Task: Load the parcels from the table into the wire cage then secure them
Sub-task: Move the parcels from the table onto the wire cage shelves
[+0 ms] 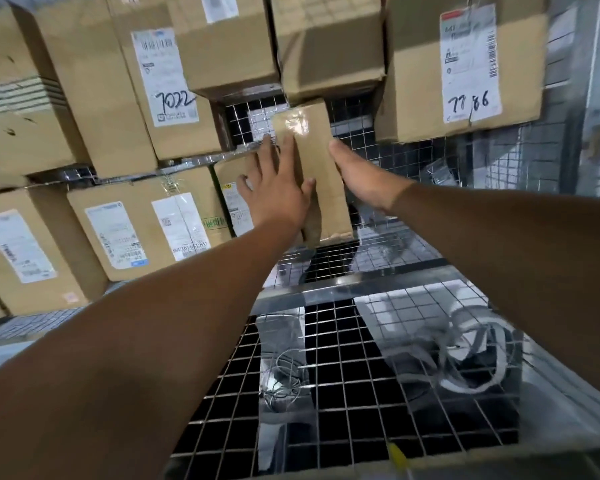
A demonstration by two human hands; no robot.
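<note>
A small brown cardboard parcel [321,168] with clear tape on its top stands on end inside the wire cage [326,375], in a gap between stacked boxes. My left hand [274,188] lies flat against the parcel's left face with fingers straight and spread. On the parcel's right edge, my right hand [357,174] presses with its side; its fingers are hidden behind the parcel. Both forearms reach in from the bottom of the view.
Large labelled cartons fill the cage: one marked 7022 [167,81] at upper left, one marked 7786 [465,67] at upper right, more [136,226] at lower left. Wire mesh floor, grey straps [471,351] and loose wire [284,379] lie below.
</note>
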